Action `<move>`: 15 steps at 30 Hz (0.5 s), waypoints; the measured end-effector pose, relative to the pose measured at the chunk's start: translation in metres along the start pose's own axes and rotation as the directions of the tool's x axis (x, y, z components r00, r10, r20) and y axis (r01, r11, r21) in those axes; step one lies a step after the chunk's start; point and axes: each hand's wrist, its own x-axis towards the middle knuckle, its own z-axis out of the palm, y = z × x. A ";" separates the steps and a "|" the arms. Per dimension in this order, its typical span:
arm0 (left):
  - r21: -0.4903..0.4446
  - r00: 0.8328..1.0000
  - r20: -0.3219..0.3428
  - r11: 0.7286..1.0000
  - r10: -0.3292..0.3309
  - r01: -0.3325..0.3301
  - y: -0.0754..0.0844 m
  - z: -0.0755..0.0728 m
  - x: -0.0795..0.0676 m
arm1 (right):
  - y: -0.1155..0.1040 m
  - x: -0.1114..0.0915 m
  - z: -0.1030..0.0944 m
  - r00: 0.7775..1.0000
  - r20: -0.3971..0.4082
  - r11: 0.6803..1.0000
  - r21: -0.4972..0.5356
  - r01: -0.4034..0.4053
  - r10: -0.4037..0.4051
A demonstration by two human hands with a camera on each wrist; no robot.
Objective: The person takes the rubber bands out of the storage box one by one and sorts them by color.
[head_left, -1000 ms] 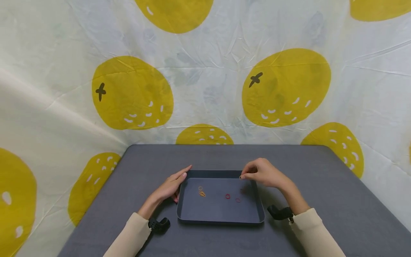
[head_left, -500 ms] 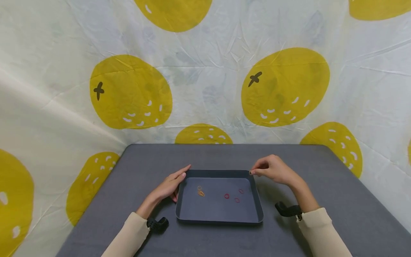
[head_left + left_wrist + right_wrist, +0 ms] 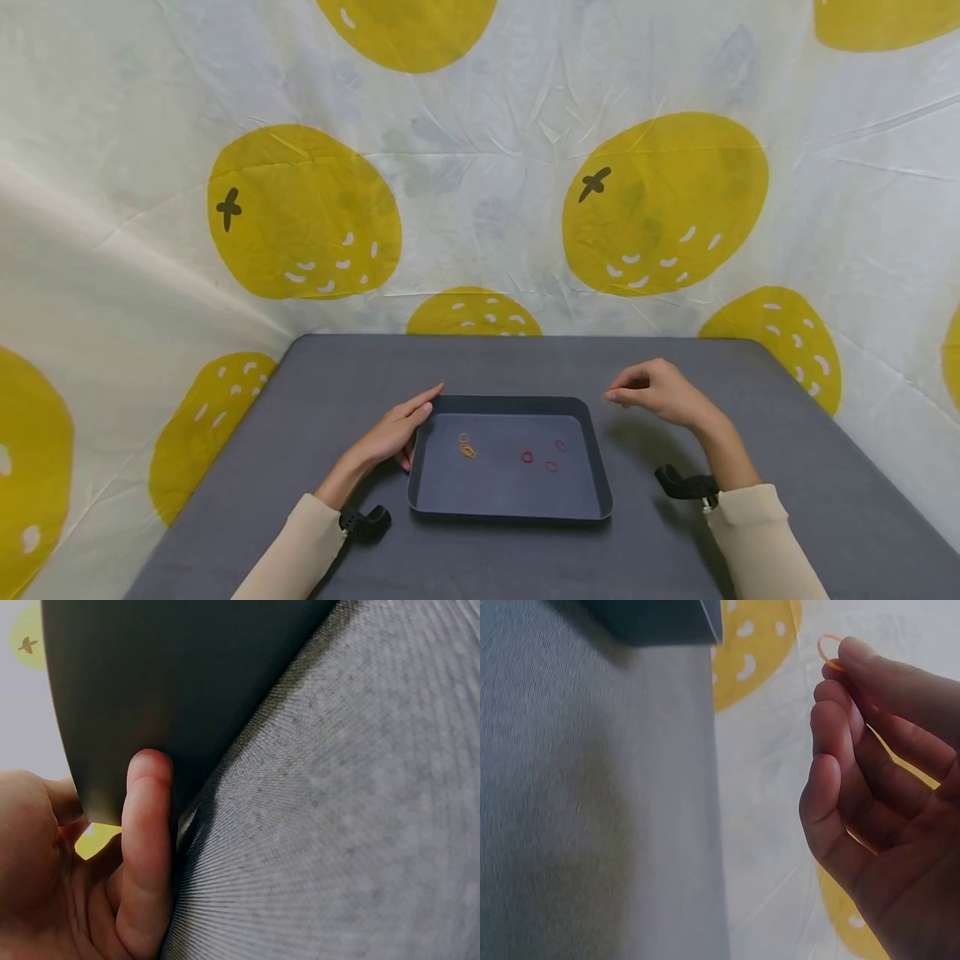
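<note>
A dark grey tray (image 3: 510,510) lies on the table, with small orange rubber bands (image 3: 467,450) at its left and several red rubber bands (image 3: 527,457) right of its middle. My left hand (image 3: 393,433) holds the tray's left side near the far corner, thumb at the rim. In the left wrist view one finger (image 3: 146,832) lies along the outer wall. Right of the tray, my right hand (image 3: 663,392) is raised over the table. Its thumb and index finger pinch an orange rubber band (image 3: 826,651), seen as a thin loop in the right wrist view.
The grey table (image 3: 360,367) extends around the tray on all sides. Behind it hangs a white cloth (image 3: 480,208) printed with large yellow fruit shapes. Each wrist wears a black camera mount, such as the right mount (image 3: 686,485).
My right hand has moved rightward with its pinched rubber band, from over the tray's far right corner to outside the tray. My left hand stays at the tray's left side.
</note>
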 end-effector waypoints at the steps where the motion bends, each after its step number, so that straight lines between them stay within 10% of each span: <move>1: -0.001 1.000 0.000 1.000 -0.002 0.002 0.000 0.000 0.000 | 0.002 -0.001 -0.001 1.000 -0.002 1.000 0.000 -0.008 0.008; 15: -0.001 1.000 -0.019 1.000 -0.013 0.013 -0.001 0.002 0.002 | 0.030 -0.004 -0.005 0.997 0.001 0.997 0.011 -0.081 0.081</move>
